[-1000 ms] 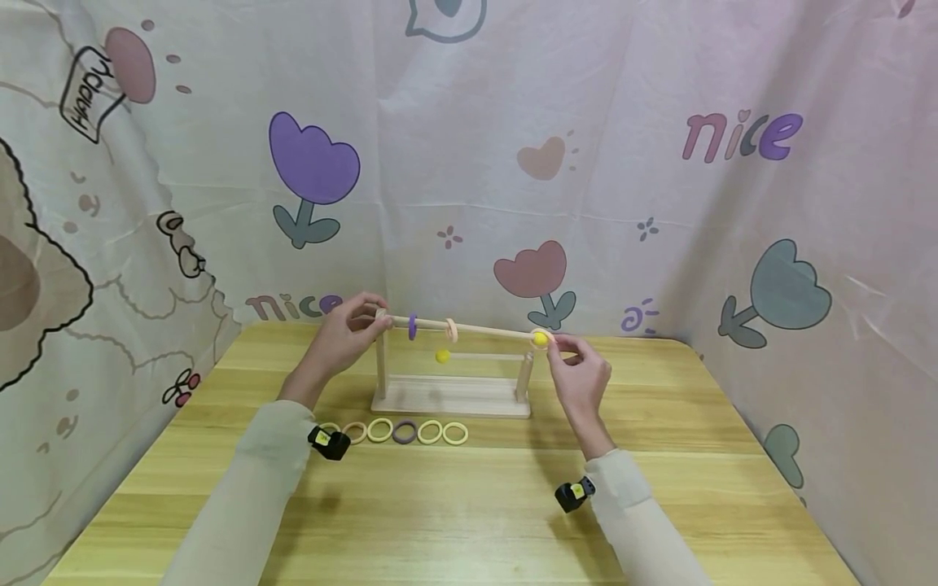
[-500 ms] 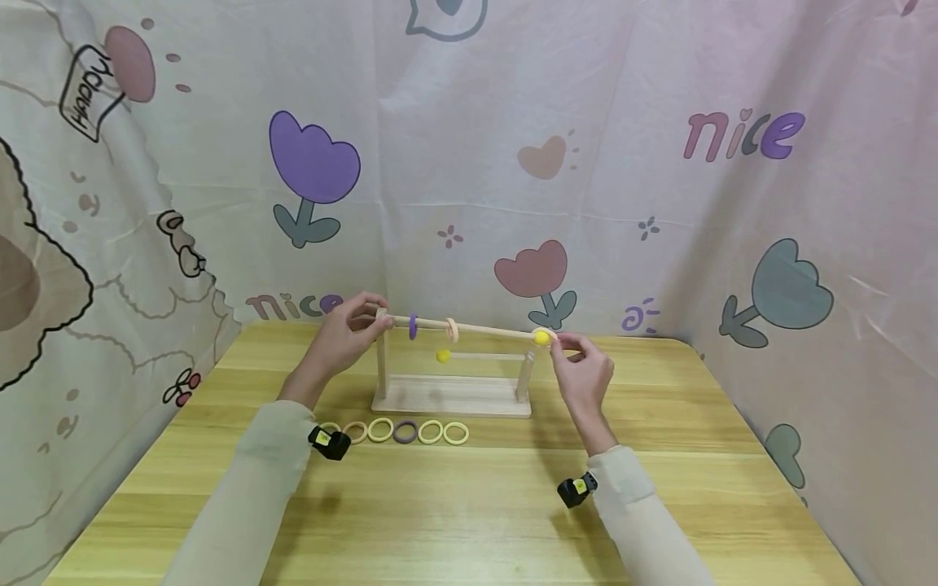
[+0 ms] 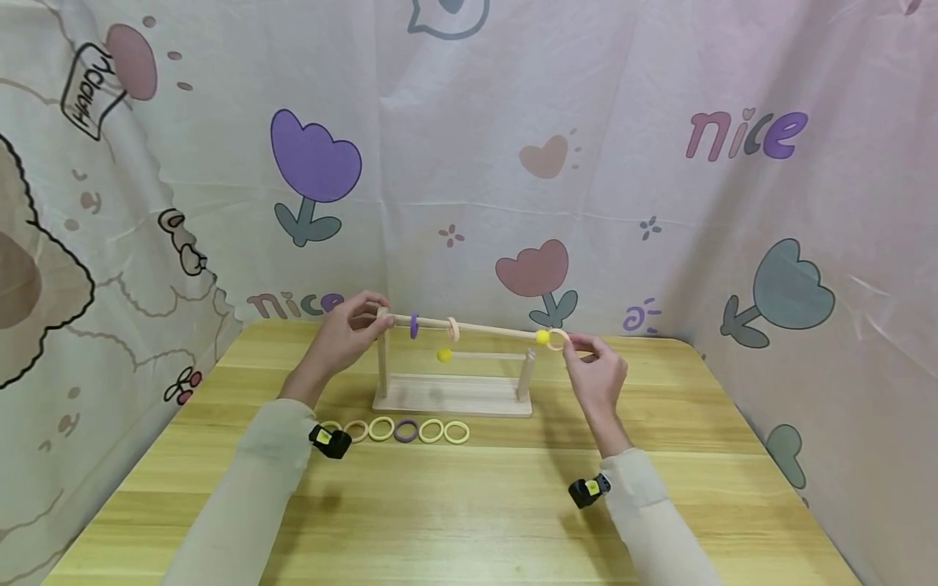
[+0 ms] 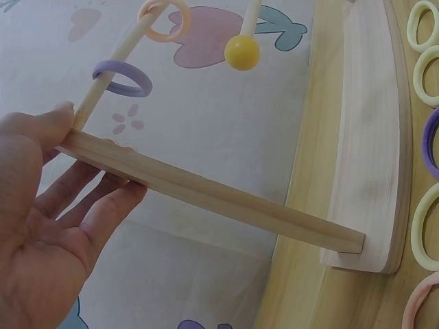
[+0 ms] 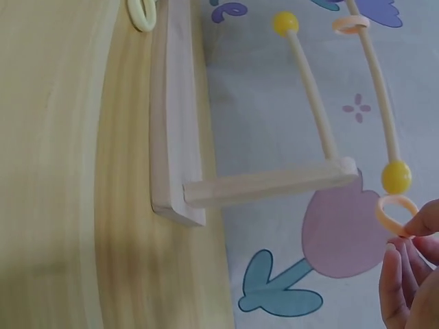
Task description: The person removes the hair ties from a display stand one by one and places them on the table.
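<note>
My left hand (image 3: pixel 343 335) grips the top of the tall post (image 4: pixel 206 188) of a wooden stand (image 3: pixel 454 395), where the upper rod (image 3: pixel 484 329) begins. A purple ring (image 4: pixel 123 79) and a peach ring (image 3: pixel 453 330) hang on that rod. Its far end carries a yellow ball (image 5: pixel 396 177). Just beyond the ball, my right hand (image 3: pixel 597 376) pinches another peach ring (image 5: pixel 385 216) between thumb and fingers; the ring is off the rod. From the shorter post (image 5: pixel 267 184) a lower rod (image 5: pixel 312 96) reaches left to its own yellow ball (image 3: pixel 444 356), with no ring on it.
In front of the stand, a row of several rings lies on the wooden table (image 3: pixel 469 513), among them a purple ring (image 3: pixel 406 431) and a pale yellow ring (image 3: pixel 457 432). My left wrist camera partly covers the row's left end. A printed cloth (image 3: pixel 454 163) hangs behind.
The pinched peach ring was around the upper rod's yellow ball; it has moved right, clear of the ball, with my right hand. My left hand stays at the post.
</note>
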### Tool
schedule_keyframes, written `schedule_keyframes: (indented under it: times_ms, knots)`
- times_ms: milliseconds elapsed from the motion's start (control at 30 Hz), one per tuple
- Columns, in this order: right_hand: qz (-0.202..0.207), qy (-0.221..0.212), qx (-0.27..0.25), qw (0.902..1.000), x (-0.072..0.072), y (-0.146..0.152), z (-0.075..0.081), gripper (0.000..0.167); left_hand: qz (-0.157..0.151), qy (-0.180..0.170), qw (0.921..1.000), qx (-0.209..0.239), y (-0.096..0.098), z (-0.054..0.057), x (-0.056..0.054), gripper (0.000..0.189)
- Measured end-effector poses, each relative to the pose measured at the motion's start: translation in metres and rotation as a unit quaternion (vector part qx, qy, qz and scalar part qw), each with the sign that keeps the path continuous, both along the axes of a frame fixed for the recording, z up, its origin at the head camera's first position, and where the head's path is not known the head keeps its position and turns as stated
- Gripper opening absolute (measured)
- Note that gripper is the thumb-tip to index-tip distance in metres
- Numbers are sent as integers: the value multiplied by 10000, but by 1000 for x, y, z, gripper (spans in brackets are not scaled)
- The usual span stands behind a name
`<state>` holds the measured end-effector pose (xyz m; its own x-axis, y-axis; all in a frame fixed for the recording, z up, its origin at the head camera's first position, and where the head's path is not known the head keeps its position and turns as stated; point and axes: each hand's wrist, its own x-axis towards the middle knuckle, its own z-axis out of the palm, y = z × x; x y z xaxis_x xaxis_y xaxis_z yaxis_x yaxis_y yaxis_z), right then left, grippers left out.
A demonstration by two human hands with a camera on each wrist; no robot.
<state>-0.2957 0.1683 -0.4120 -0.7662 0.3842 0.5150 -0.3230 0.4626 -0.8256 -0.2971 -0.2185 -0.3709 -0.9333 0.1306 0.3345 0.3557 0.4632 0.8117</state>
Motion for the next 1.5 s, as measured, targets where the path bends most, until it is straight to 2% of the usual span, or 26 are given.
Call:
schedule_keyframes:
  times_ms: [267,467,600,1033,1300,1500]
  knots:
    - [252,-234,-199,9992,6,16,6,13,-5,-43,10000,-4,0,1,0,32]
    - [457,-453,-63,9979,11,23,7,13,-12,-16,10000,18,0,2,0,31]
    - [766,-706,16,9946,13,25,8,15,4,7,10000,11,0,2,0,30]
    - [1854,-1830,443,9645,19,15,15,20,29,-78,10000,13,-1,0,-1,34]
    - [2295,-2083,815,9473,18,2,6,15,15,-114,9999,22,-2,-2,-2,34]
    - [2447,-2340,965,9360,18,-6,-5,12,12,-58,10000,9,-1,-1,-1,34]
